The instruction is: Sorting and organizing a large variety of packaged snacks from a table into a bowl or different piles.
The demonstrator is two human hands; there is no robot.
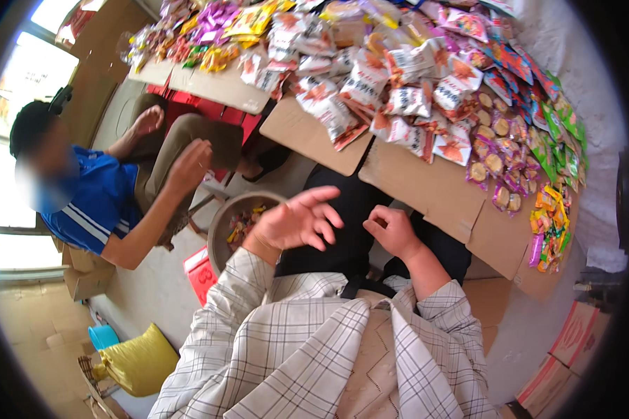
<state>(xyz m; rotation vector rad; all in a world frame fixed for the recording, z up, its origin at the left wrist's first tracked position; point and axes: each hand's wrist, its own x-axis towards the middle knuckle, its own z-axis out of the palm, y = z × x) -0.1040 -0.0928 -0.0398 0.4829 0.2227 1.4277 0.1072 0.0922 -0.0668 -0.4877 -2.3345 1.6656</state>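
My left hand (297,222) is raised over my lap, beside a round tub (219,241) of small wrapped sweets. Its fingers are spread and nothing is in them. To its right, my right hand (393,230) is loosely closed above my dark trousers, near the cardboard edge, with nothing seen sticking out of it. Beyond both hands, a cardboard-covered table (426,185) bears white snack packets (362,82), round biscuits in purple-tinted wrappers (495,164) and, at its right end, a small pile of bright sweets (552,223).
A co-worker in a blue shirt (101,183) sits at the left, hands raised. Purple packets (218,22) and yellow packets (253,22) lie farther along the table, green packets (567,133) at the right. A red box (201,274), a yellow sack (141,359) and cartons (562,359) stand on the floor.
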